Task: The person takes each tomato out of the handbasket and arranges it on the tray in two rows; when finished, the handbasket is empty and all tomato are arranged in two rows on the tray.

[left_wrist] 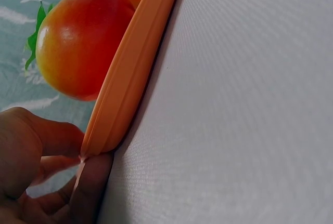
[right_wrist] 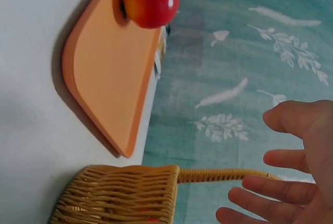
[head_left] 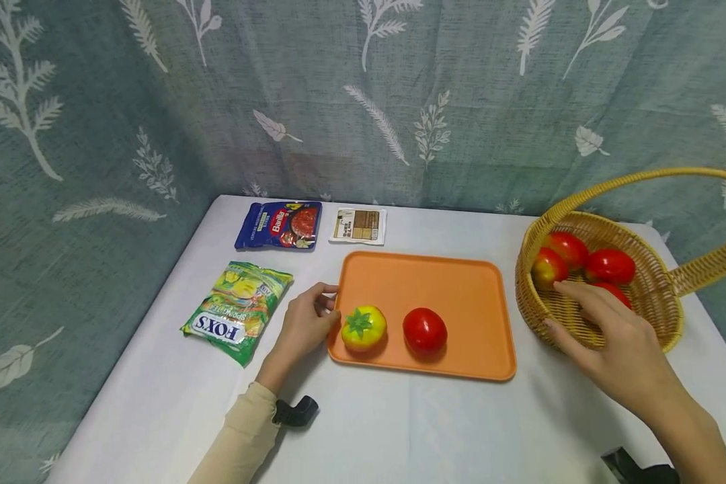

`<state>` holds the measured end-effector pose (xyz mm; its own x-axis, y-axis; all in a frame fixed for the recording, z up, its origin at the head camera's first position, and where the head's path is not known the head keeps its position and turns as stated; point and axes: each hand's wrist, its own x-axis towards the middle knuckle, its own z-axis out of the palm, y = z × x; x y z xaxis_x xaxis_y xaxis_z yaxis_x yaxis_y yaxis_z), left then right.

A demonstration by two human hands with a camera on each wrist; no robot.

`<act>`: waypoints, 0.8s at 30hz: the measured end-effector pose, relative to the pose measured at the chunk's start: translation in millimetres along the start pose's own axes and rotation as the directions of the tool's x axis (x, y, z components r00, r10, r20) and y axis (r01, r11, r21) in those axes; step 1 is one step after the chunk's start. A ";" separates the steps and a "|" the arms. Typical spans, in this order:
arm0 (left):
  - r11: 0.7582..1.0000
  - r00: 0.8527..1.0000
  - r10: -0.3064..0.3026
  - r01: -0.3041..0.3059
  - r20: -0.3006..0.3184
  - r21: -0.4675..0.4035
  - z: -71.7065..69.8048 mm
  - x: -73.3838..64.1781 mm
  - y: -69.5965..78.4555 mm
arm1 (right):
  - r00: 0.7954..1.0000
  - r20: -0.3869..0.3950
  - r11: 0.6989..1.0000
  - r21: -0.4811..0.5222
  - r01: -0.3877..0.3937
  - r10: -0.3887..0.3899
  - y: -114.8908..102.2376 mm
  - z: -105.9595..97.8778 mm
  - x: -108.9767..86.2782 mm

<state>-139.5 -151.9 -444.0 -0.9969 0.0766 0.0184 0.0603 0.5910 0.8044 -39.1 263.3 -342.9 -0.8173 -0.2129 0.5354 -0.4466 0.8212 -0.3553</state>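
Observation:
On an orange tray (head_left: 423, 282) sit a yellow tomato with a green leafy top (head_left: 364, 329) and a red tomato (head_left: 425, 331). My left hand (head_left: 305, 321) holds the tray's left edge, and the left wrist view shows thumb and fingers (left_wrist: 91, 187) at its rim. My right hand (head_left: 620, 346) hovers over the near side of a wicker basket (head_left: 674, 309), holding nothing. Its fingers are spread apart in the right wrist view. Inside the basket lie several red tomatoes (head_left: 610, 266), one of them partly hidden by the hand.
Left of the tray lies a green Fox's bag (head_left: 236, 309). Behind it are a blue Barilla pouch (head_left: 280, 225) and a small white-and-brown packet (head_left: 359, 226). The basket's tall handle (head_left: 641, 176) arches above its opening. A patterned green curtain (head_left: 339, 101) borders the white table (head_left: 363, 423).

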 end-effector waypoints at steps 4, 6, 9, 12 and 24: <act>1.000 1.000 0.000 0.000 0.003 -0.003 1.1 1.0 -1.4 | 1.000 -0.005 1.000 -0.007 -0.005 0.005 4.7 -1.8 -0.5; 1.000 1.000 0.007 -0.007 0.009 -0.005 2.2 2.1 -1.6 | 1.000 -0.015 1.000 -0.017 -0.013 0.013 6.4 -2.3 -1.8; 1.000 1.000 0.008 -0.007 0.016 -0.004 2.8 2.7 -1.5 | 1.000 -0.021 0.999 -0.032 -0.023 0.022 8.9 -2.5 -3.4; 1.000 1.000 -0.010 0.009 0.014 0.007 1.4 1.6 -2.2 | 0.999 -0.016 0.999 -0.039 -0.037 0.037 11.3 -2.2 -4.8; 1.000 0.999 -0.023 0.022 0.029 0.015 -0.5 0.9 -2.3 | 0.984 0.046 0.981 -0.101 -0.168 0.173 27.6 -5.9 -15.5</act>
<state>-140.6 -153.6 -445.6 -0.9961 0.0865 -0.0170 0.0390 0.6048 0.7954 -36.5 292.5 -356.5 -0.8981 -0.0912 0.4302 -0.2637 0.8945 -0.3610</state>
